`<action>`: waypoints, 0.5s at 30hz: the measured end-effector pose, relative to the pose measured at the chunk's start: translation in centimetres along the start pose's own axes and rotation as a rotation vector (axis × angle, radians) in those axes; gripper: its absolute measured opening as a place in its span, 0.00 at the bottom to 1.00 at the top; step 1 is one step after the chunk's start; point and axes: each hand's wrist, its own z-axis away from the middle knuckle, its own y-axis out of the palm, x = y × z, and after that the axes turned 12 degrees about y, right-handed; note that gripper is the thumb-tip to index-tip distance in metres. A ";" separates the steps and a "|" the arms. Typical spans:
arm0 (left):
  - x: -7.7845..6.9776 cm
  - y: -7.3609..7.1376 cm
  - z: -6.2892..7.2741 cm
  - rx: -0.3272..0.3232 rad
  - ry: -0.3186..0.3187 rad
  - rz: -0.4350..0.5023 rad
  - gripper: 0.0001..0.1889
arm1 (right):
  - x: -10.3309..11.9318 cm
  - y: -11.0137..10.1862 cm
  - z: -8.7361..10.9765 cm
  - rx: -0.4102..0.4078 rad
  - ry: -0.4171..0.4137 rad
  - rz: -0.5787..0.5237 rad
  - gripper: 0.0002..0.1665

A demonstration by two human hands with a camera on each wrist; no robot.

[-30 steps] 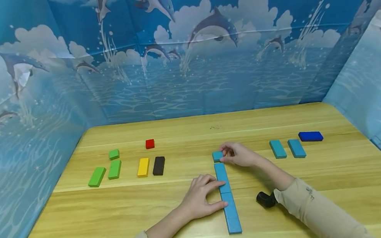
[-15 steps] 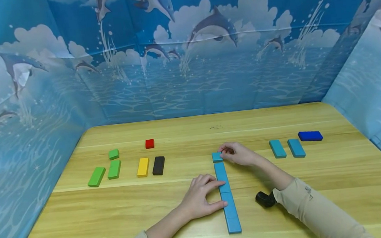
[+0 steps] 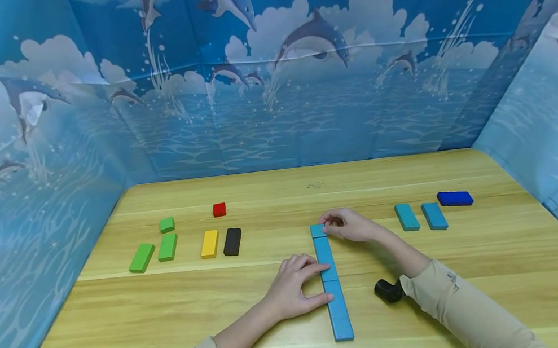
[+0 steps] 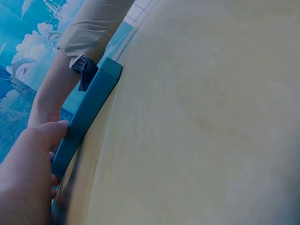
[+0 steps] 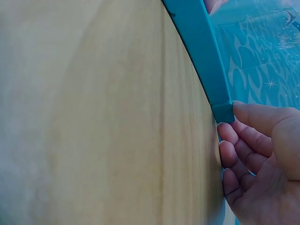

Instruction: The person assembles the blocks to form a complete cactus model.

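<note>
A straight row of light-blue blocks runs away from me down the middle of the table in the head view. It consists of a near long block [image 3: 341, 320], a far long block [image 3: 324, 251] and a small square block [image 3: 317, 231] at its far end, touching it. My left hand [image 3: 291, 289] rests at the row's left side, thumb on the near block and index finger on the far one. With thumb and fingers, my right hand [image 3: 348, 226] pinches the small block. The right wrist view shows my thumb against that small block's end [image 5: 222, 113].
Left on the wooden table [image 3: 171, 310] lie several green blocks [image 3: 141, 258], a red block [image 3: 219, 210], a yellow block [image 3: 210, 244] and a black block [image 3: 232, 242]. Two teal blocks [image 3: 407, 217] and a dark blue block [image 3: 455, 198] lie right. A dolphin-print curtain [image 3: 263, 119] encloses the back.
The small square block has slid toward me, and the gap between it and the far long block has closed. My left hand stays where it was.
</note>
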 end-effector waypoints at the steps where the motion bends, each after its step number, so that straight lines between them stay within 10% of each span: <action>1: 0.0 0.0 0.0 0.000 0.000 0.001 0.26 | 0.0 0.0 0.0 -0.002 -0.005 0.004 0.12; 15: 0.1 0.1 0.0 0.002 -0.002 -0.004 0.26 | 0.3 -0.1 0.2 0.010 -0.017 0.023 0.11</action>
